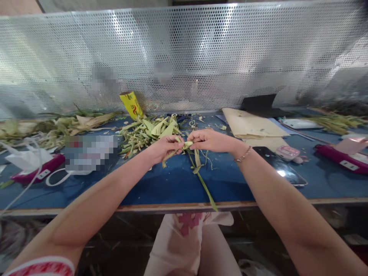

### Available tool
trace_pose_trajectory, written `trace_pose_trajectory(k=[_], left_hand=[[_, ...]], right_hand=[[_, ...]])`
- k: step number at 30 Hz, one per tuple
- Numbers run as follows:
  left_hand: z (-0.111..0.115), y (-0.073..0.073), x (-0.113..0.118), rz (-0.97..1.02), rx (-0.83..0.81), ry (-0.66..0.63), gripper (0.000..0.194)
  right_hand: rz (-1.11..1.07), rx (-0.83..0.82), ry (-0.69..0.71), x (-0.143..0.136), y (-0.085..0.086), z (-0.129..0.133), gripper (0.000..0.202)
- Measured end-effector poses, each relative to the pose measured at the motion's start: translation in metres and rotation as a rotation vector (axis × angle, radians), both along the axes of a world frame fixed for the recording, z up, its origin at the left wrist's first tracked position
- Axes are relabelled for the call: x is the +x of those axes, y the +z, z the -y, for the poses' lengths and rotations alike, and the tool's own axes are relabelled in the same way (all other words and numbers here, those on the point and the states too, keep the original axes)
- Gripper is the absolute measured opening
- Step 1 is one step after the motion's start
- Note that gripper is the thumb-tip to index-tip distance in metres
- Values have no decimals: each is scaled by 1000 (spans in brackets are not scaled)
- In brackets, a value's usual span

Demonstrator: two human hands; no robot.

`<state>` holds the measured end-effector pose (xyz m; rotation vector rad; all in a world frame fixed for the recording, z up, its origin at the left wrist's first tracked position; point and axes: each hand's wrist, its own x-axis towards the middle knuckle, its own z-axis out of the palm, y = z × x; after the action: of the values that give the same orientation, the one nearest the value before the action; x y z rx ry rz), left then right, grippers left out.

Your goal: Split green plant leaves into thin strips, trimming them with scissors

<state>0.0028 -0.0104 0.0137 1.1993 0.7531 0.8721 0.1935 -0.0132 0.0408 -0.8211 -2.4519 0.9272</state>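
Over the middle of the blue table [172,188], my left hand [166,147] pinches a pale green leaf strip [187,145] that looks like husk. The fingers of my right hand [208,140] are closed on the same strip from the other side, and a chain bracelet circles that wrist. Between the fingertips the strip is bunched or knotted; its exact form is too small to tell. Below the hands, a long green leaf end [205,188] hangs over the table's front edge. Just left of my hands lies a pile of knotted leaf strips [149,132].
A yellow packet [131,104] leans by the perforated metal screen [195,50]. Further left lie more leaves [66,126] and a purple tissue holder [40,168]. On the right are brown paper sheets [250,122], a phone [283,170], a pink case [287,152] and another purple holder [339,159].
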Motion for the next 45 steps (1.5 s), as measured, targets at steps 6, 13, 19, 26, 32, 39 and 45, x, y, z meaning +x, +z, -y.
trace_pose_trajectory(k=[6, 13, 19, 26, 32, 39, 45], left_hand=[[1, -1, 1, 65, 18, 36, 20], [-3, -6, 4, 95, 29, 136, 18], [0, -5, 5, 99, 11, 131, 16], [0, -6, 4, 51, 22, 108, 17], [-3, -8, 5, 19, 65, 118, 18], [-4, -10, 4, -84, 150, 188, 21], [-4, -9, 3, -120, 159, 222, 26]], right_hand=[[-69, 5, 6, 1, -4, -1, 13], [-32, 119, -93, -1, -3, -1, 18], [-25, 160, -109, -4, -5, -2, 27], [4, 166, -64, -8, -11, -5, 22], [49, 168, -33, -6, -10, -6, 21], [185, 186, -73, -9, -9, -1, 14], [203, 178, -175, -18, -11, 1, 12]])
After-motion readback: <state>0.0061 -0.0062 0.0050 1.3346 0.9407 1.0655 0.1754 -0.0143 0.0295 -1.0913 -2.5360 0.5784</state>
